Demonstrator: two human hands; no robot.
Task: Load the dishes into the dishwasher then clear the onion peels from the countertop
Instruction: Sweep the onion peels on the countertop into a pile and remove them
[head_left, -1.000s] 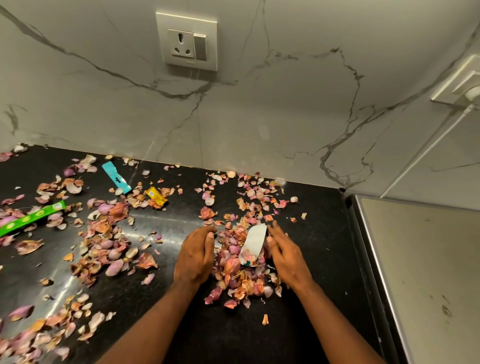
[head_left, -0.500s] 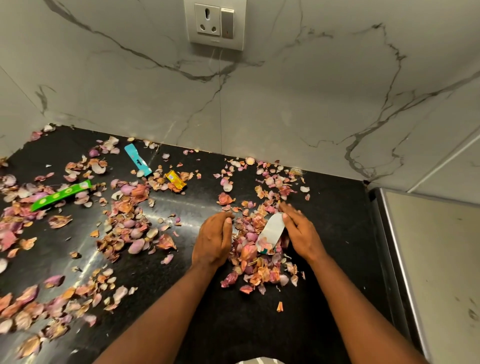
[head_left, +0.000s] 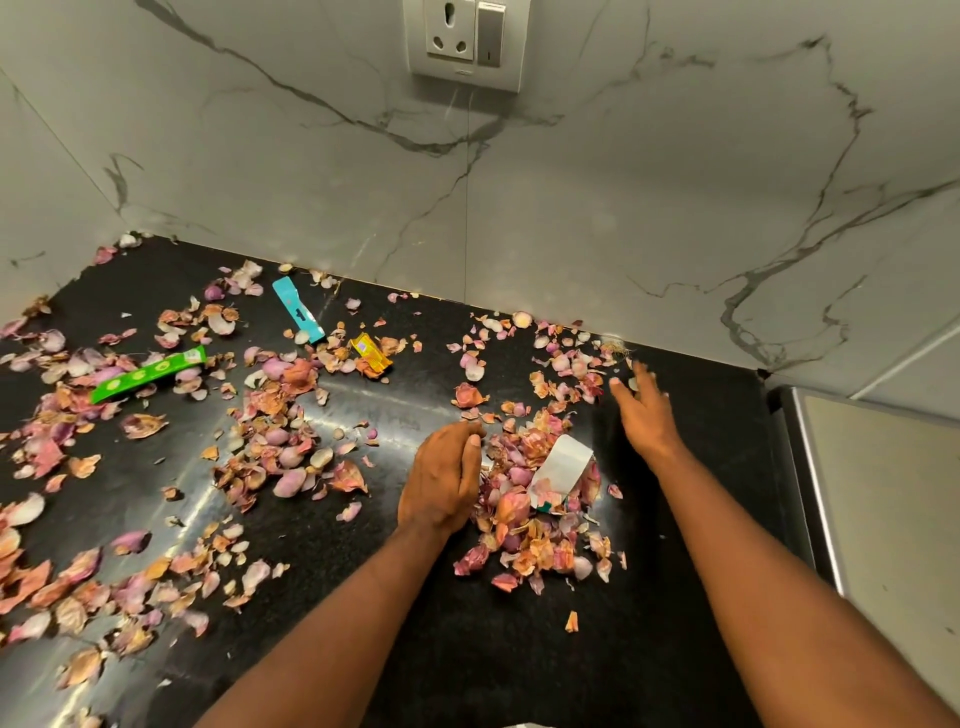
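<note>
Worn on the head, looking forward and steeply down at close range onto the black countertop (head_left: 519, 665), marble wall (head_left: 597, 208) filling the upper frame.

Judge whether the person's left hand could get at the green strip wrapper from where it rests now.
Probably yes. The left hand rests beside the peel pile, and the green strip wrapper lies uncovered further left on the black countertop, with only loose peels between.

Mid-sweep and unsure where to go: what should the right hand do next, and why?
Probably drag the right hand back toward the heap of pink and orange onion peels. It hovers with fingers spread beside loose peels near the marble wall, while the left hand stands edge-on against the heap's other side, ready to catch them.
</note>
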